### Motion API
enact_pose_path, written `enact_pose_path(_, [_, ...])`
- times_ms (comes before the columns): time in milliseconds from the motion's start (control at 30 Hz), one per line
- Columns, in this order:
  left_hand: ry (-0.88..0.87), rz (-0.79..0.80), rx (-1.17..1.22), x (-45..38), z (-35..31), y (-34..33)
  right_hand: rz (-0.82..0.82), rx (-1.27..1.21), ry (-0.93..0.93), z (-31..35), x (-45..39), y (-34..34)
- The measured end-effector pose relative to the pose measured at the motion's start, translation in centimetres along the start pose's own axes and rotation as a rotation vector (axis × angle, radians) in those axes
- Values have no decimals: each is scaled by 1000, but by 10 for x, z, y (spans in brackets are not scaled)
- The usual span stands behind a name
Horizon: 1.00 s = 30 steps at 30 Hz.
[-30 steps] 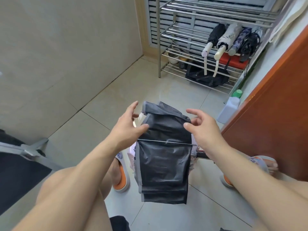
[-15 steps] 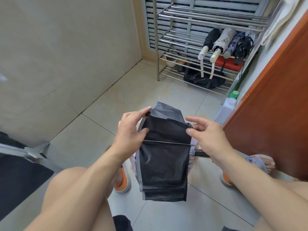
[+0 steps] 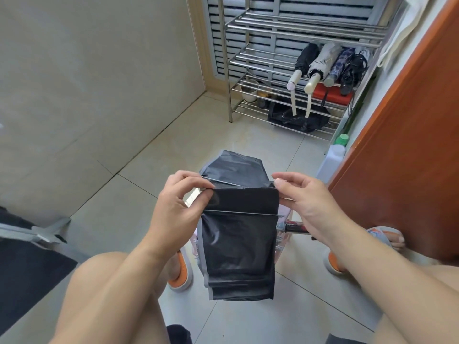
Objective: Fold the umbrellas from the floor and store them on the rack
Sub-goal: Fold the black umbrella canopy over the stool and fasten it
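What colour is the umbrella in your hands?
Black, with a grey edge: the umbrella, seen clearly in the head view.

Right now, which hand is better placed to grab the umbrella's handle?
Probably the right hand. The black handle pokes out just beneath it on that side, while the left hand pinches the far edge of the black umbrella fabric, away from the handle.

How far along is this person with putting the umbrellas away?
Done: four folded umbrellas already lie side by side on the metal rack. In hand: the left hand and right hand each pinch an edge of the black umbrella canopy, flattening its panels into pleats; it is not yet rolled or strapped. Left: finishing this fold and shelving it. Another dark open umbrella appears to lie on the floor at the left.
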<state>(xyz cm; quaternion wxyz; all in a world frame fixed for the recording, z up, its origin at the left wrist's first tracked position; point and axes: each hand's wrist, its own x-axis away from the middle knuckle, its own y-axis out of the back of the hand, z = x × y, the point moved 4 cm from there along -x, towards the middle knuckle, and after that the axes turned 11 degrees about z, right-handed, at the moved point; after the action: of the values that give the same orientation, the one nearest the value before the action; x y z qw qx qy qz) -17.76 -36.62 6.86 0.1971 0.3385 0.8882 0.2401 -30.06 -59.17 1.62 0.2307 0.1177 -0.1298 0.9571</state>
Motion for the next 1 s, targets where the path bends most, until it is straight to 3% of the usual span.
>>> enact_pose_path(167, [65,-50,-20,-1,7,6,-75,-52,45,-3,-1,1])
enact_pose_path(300, [118,-53,98,-3,11,4,3,-108,73,-8,-1,-5])
enact_pose_path(400, [133,-61,146,-4,12,3,52,26,83,-8,1,-9])
enact_pose_path(500, [141,-80,157,-5,14,7,10,126,113,-5,3,-8])
enact_pose_path(733, [131,-67,174,-3,17,6,-77,70,96,-4,4,-5])
enact_pose_path(833, [115,-53,197,-2,18,6,-10,-84,-38,-8,1,-7])
enact_pose_path(1000, [113,-47,204,-3,20,3,64,98,42,3,3,-7])
